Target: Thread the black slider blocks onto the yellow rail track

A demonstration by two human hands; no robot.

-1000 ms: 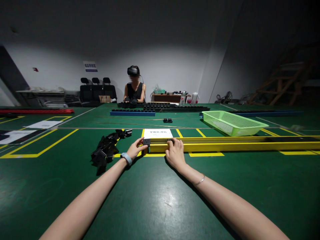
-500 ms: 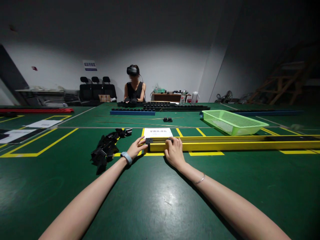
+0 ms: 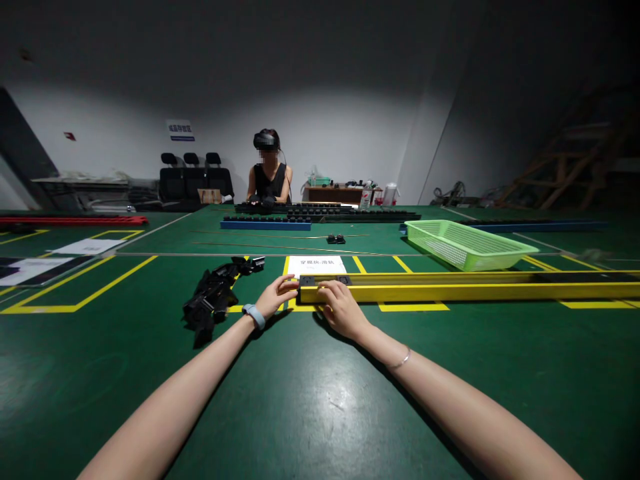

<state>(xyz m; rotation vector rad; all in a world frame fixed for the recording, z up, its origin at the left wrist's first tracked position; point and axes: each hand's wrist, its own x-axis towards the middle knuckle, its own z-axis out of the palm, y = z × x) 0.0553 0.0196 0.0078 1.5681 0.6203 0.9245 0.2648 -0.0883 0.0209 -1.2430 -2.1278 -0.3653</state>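
Note:
A long yellow rail (image 3: 450, 288) lies across the green table, running off to the right. A small black block (image 3: 311, 281) sits in the rail's left end. My left hand (image 3: 277, 295) rests at that end, fingers curled against the rail tip. My right hand (image 3: 337, 308) lies on the rail's front edge, fingertips touching the black block. A heap of black blocks (image 3: 213, 299) is just left of my left hand. A white label sheet (image 3: 316, 265) lies behind the rail end.
A green plastic basket (image 3: 465, 245) stands at the right behind the rail. Opposite, a person with a headset (image 3: 269, 175) works at blue and black rails (image 3: 265, 225). Two small black parts (image 3: 335, 239) lie mid-table. Yellow floor-style markings (image 3: 75, 293) cross the left side.
The black block has slid right, further into the rail end. My right hand shifted left along the rail onto the block; my left hand stayed at the rail tip.

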